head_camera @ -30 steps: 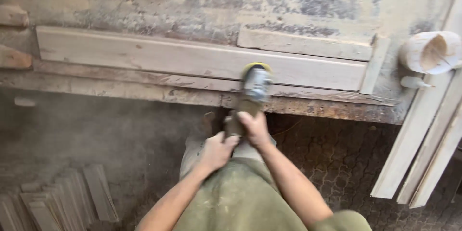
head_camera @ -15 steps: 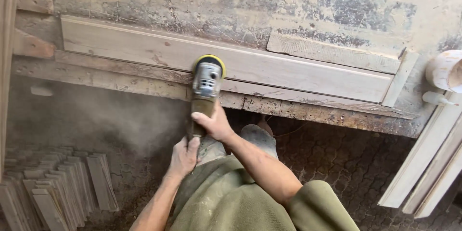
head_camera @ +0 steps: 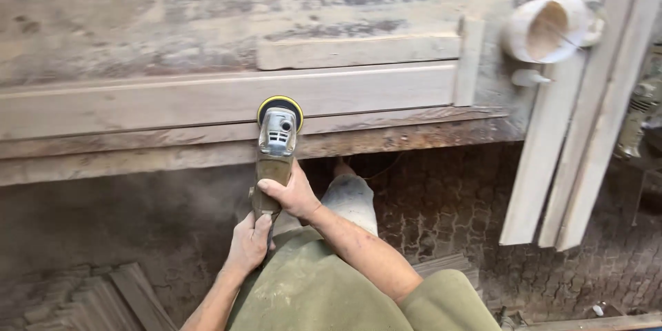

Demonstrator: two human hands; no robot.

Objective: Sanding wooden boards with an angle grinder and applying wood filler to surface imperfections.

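Wooden plank [head_camera: 207, 96] lay along the dusty bench [head_camera: 172, 14], and the sander [head_camera: 277, 131] had shifted left on its near edge since a second earlier. Right hand [head_camera: 295, 193] and left hand [head_camera: 249, 238] stayed clamped on the handle (dust probably hid the pad), so sanding went on.

One head camera, looking steeply down from above and behind both hands on the sander [head_camera: 277, 139], close in, facing the workbench [head_camera: 138, 21] beyond the grip.
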